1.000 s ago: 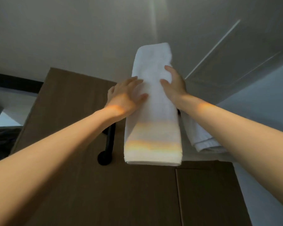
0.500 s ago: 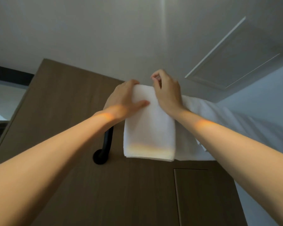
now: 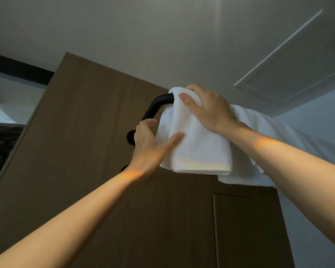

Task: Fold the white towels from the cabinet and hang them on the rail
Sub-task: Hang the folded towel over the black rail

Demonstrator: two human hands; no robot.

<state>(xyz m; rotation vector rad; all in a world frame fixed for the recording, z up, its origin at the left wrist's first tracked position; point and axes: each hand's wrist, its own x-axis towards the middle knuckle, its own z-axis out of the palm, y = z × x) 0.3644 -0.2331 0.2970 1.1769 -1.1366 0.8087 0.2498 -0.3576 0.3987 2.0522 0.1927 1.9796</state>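
Fingers (image 3: 148, 122) of left hand (image 3: 149, 146), right hand (image 3: 211, 111) tight round towel (image 3: 199, 149) on black rail (image 3: 155, 107); second towel (image 3: 263, 124) beside

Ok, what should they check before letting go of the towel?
1. Folded towel draped over the black rail: ok.
2. Right hand holds it on top of the rail: ok.
3. Left hand pinches its left edge: ok.
4. Left edges lined up: not ok, a back layer sticks out.
5. Front and back hang equally: cannot tell.
6. Gap to the second towel on the right: cannot tell.
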